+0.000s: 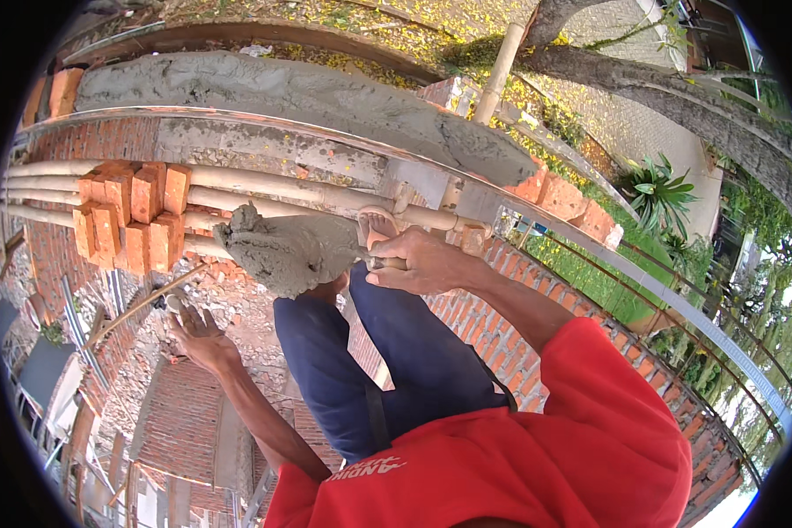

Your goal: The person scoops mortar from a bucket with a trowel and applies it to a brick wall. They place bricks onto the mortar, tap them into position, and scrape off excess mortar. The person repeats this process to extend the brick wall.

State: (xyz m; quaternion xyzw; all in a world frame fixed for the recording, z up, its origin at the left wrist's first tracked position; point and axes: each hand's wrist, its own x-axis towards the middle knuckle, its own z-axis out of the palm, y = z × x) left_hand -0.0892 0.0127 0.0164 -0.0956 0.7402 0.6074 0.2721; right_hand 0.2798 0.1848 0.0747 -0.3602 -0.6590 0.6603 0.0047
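My right hand [427, 261] is closed around the wooden handle of a trowel [348, 245]. A thick heap of wet grey mortar [277, 255] covers most of the blade, which is held out over the bamboo poles and my knees. My left hand [204, 339] is held out to the left with its fingers spread and nothing in it. Just above it, a stack of orange bricks [132, 211] rests on the bamboo poles [273, 187]. Beyond the trowel, a long bed of wet mortar [264, 92] lies along the wall top.
A thin straight edge [326, 134] runs along the wall's near side. Bare bricks [565, 195] show at the mortar's right end. An upright bamboo pole [500, 75] and a tree trunk [660, 84] stand beyond. Far below at left lies rubble [229, 304].
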